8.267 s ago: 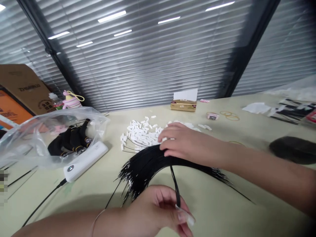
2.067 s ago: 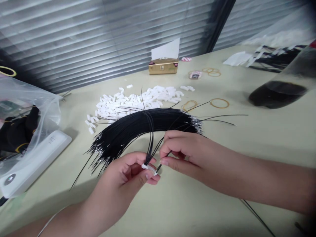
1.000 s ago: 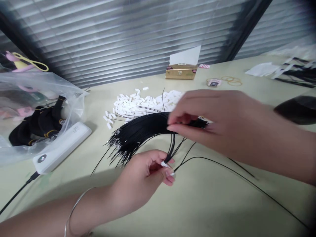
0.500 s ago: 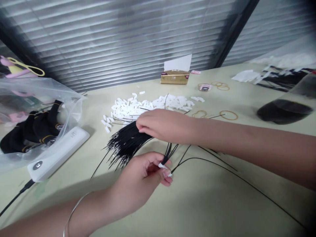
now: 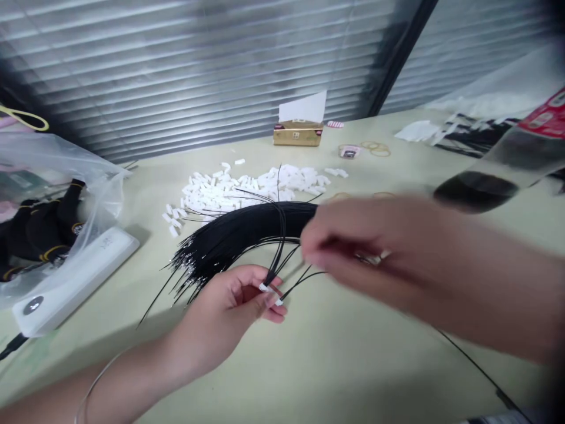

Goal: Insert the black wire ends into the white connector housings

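Note:
My left hand (image 5: 238, 306) is closed on a small white connector (image 5: 278, 301), pinched between thumb and fingers. Several black wires run out of the connector, some arching up over the bundle. To its right my right hand (image 5: 353, 241) is blurred by motion, its fingers pinched together. From its fingertips a thin smeared wire end (image 5: 292, 271) points toward the connector. Behind both hands lies a thick bundle of black wires (image 5: 247, 224), its shiny metal tips fanned out at the left. The right end of the bundle is hidden by my right hand.
A heap of white connectors (image 5: 260, 185) lies behind the bundle. Farther back are a gold tissue box (image 5: 298, 134), a small pink item (image 5: 349, 151) and rubber bands (image 5: 375, 148). A cola bottle (image 5: 481, 185) leans in at right; a white power bank (image 5: 79, 280) and plastic bag (image 5: 106, 182) are left.
My right hand has left the top of the wire bundle and moved right and nearer, uncovering the bundle's middle. My left hand keeps its hold on the connector. The whole view has shifted slightly.

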Demonstrator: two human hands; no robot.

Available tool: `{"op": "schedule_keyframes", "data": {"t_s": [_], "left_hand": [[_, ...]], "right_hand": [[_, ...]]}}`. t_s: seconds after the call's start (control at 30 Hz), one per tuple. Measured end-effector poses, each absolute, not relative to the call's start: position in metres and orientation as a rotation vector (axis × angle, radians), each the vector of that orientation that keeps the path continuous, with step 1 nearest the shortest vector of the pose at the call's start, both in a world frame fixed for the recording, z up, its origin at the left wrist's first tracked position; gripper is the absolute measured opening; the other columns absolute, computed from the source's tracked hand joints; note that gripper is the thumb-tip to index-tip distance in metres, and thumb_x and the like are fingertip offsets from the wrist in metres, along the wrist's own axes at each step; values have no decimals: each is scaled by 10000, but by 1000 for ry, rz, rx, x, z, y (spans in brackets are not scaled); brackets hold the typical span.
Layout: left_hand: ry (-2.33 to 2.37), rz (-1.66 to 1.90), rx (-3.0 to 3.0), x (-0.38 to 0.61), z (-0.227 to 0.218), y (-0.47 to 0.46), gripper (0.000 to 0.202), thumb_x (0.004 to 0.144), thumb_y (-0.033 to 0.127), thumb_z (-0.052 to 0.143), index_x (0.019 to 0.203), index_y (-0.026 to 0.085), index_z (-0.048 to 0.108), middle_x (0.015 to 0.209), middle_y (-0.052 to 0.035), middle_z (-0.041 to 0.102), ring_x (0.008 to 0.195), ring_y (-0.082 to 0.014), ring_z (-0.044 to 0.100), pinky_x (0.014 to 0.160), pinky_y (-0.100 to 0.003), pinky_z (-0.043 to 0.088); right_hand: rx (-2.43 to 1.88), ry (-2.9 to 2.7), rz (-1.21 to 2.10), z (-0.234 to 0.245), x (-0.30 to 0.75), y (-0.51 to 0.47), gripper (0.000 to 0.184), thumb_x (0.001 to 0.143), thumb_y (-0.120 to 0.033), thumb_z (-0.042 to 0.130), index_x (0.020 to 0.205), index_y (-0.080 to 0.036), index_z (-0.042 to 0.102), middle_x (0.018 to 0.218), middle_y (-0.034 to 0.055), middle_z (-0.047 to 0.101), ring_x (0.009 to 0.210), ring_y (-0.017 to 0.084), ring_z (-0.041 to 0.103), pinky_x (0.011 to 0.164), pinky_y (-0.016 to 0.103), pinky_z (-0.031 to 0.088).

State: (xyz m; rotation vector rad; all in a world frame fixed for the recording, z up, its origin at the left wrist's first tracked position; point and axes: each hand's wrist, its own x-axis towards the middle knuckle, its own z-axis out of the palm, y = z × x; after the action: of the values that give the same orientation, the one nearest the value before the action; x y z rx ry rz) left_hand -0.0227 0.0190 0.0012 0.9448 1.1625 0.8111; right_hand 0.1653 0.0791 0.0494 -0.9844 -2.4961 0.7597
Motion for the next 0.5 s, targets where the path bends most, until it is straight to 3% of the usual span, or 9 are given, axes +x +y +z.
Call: {"op": "schedule_keyframes", "data": {"t_s": [0.23,0.5], "left_hand": [[1188,804,903,-22,2,20,32,780,172,603,783,144,590,736,23,602,683,-83,614,692,-204,505],[1211,796,888,-22,1,21,46,774,192,617,781,146,612,762,20,619,695,-76,621,716,-205,538]], "right_hand": [[-1102,-2670,819,28,165,81,250,885,-252,366,661,-187,456,616,-26,515,526,95,431,480,229,297],[-1239,-2737,599,25,188,117,242,864,-374,407,737,-224,548,678,-20,579,555,122,501,487,244,355]]}}
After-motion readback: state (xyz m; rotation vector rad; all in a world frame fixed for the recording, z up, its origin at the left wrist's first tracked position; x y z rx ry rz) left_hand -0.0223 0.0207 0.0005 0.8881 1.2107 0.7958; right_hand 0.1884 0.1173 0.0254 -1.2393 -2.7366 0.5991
